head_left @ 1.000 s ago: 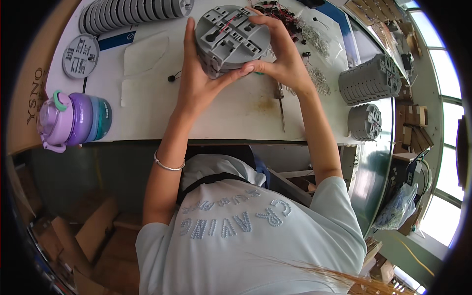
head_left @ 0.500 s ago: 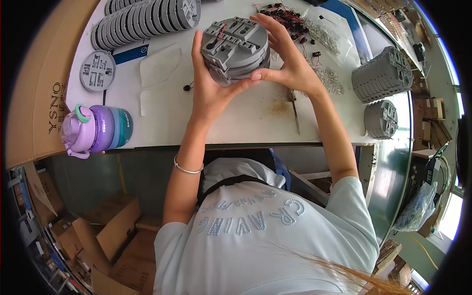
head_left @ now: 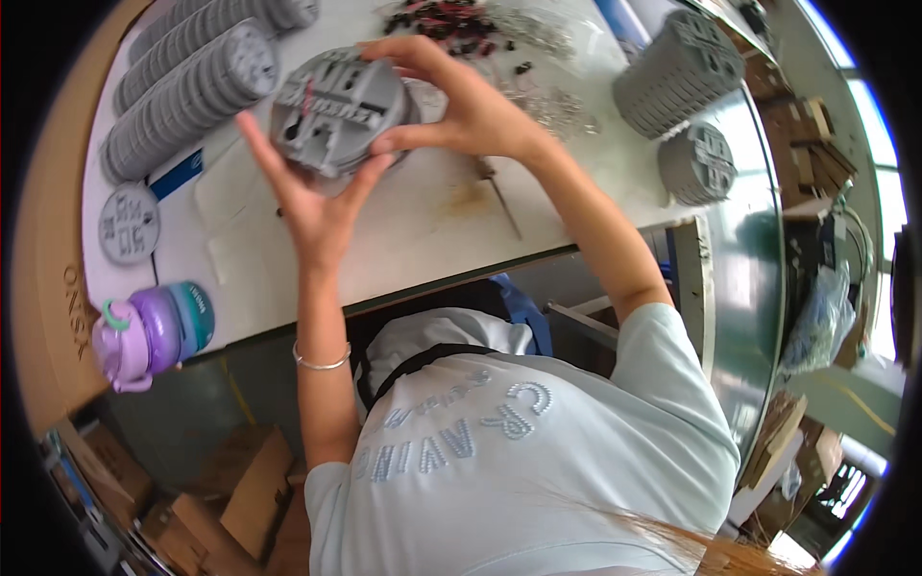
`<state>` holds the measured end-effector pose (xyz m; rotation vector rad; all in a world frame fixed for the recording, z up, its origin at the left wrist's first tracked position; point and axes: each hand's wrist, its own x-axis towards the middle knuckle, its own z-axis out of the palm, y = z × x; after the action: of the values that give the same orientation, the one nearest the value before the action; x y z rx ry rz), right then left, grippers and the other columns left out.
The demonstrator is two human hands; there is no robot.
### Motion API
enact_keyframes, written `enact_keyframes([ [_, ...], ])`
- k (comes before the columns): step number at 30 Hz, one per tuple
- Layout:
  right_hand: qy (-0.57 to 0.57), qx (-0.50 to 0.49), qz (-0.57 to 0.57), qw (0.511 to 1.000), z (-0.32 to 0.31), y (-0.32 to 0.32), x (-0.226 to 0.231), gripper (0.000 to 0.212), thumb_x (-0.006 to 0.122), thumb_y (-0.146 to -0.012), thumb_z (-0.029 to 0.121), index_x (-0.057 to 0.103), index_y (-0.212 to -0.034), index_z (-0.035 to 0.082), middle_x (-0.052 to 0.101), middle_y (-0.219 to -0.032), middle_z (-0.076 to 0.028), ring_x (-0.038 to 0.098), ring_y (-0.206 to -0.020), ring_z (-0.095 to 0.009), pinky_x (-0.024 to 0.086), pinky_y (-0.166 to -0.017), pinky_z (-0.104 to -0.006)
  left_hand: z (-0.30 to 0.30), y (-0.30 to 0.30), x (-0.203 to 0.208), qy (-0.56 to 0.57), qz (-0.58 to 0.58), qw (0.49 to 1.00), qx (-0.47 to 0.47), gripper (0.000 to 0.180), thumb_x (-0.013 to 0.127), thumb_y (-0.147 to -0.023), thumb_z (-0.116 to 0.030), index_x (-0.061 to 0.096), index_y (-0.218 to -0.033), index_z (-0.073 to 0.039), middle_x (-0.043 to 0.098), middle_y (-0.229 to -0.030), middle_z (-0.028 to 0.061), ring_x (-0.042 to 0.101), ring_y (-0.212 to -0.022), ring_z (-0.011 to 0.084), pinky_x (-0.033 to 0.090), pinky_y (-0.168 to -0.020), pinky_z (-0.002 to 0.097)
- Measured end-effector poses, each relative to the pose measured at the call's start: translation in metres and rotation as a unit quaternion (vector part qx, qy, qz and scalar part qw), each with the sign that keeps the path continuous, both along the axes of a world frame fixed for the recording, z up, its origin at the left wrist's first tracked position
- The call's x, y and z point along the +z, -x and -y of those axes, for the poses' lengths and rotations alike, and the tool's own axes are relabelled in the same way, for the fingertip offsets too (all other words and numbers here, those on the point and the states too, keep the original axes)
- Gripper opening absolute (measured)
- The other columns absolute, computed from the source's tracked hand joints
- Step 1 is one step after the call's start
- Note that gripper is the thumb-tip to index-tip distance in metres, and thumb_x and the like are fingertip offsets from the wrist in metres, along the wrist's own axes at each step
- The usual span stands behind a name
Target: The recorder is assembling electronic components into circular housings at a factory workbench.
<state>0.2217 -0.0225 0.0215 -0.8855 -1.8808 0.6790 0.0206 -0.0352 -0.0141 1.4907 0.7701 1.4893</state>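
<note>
Over the far part of the table, my right hand (head_left: 461, 106) grips a short stack of round grey plastic housings (head_left: 346, 110) from the right side, its thumb on the near edge. The top housing has molded slots and a short red wire or strip on its face. My left hand (head_left: 312, 206) is spread wide below and left of the stack. Its fingers stand apart from the left edge, while the thumb lies close under the near edge; blur hides whether it touches. Long rows of similar grey housings (head_left: 192, 96) lie just beyond, at the left.
One flat grey disc (head_left: 130, 224) and a purple-and-teal bottle (head_left: 158, 331) are at the left. Loose red-and-black wired parts (head_left: 451, 24) and small metal pieces (head_left: 557, 115) lie at the back. A thin tool (head_left: 501, 202) rests nearer me. Grey stacks (head_left: 677, 77) stand right.
The held stack has moved left toward the long rows. My left fingers have come away from its side, while the right hand keeps hold. The whole view has turned and shifted.
</note>
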Motion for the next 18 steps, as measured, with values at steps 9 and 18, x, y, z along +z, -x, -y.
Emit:
enact_keyframes([
  [9, -0.008, 0.005, 0.026, 1.0, 0.003, -0.0045, 0.004, 0.076, 0.086, -0.075, 0.024, 0.046, -0.137, 0.008, 0.049, -0.145, -0.01, 0.046, -0.135, -0.025, 0.036, -0.115, -0.0432, -0.0004, -0.0013, 0.0052, -0.007, -0.047, 0.999, 0.012, 0.127, 0.089, -0.071, -0.012, -0.004, -0.156, -0.001, 0.028, -0.152, 0.0246, 0.036, -0.138, 0.0315, 0.034, -0.113, 0.0431],
  [18, 0.046, -0.008, 0.007, 0.999, 0.0053, -0.0023, 0.0061, 0.077, 0.086, -0.074, 0.022, 0.045, -0.138, 0.009, 0.053, -0.136, -0.008, 0.05, -0.128, -0.026, 0.041, -0.11, -0.0432, -0.0035, 0.001, -0.0046, -0.019, -0.027, 0.999, 0.019, 0.138, 0.094, -0.065, -0.018, -0.009, -0.156, -0.004, 0.027, -0.153, 0.0233, 0.037, -0.138, 0.0312, 0.035, -0.113, 0.0426],
])
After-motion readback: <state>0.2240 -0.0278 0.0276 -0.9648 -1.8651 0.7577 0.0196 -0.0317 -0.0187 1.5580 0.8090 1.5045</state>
